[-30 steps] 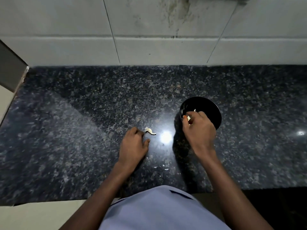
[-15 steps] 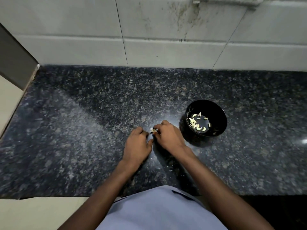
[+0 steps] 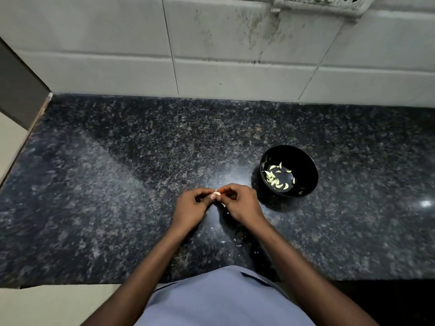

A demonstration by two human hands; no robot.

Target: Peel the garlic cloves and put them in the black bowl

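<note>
A small pale garlic clove (image 3: 217, 193) is held just above the dark granite counter (image 3: 117, 184), between the fingertips of both hands. My left hand (image 3: 191, 208) pinches it from the left and my right hand (image 3: 240, 203) pinches it from the right. The black bowl (image 3: 303, 161) stands on the counter just right of my right hand, with several peeled cloves (image 3: 277, 177) lying in its bottom.
Small white scraps of garlic skin (image 3: 233, 241) lie on the counter near my wrists. A white tiled wall (image 3: 211, 55) backs the counter, with a socket plate (image 3: 320, 2) at the top right. The counter's left edge meets a grey panel (image 3: 18, 85).
My right hand left the bowl and came left to the clove on the counter. Both hands then lifted the clove slightly and now pinch it between them.
</note>
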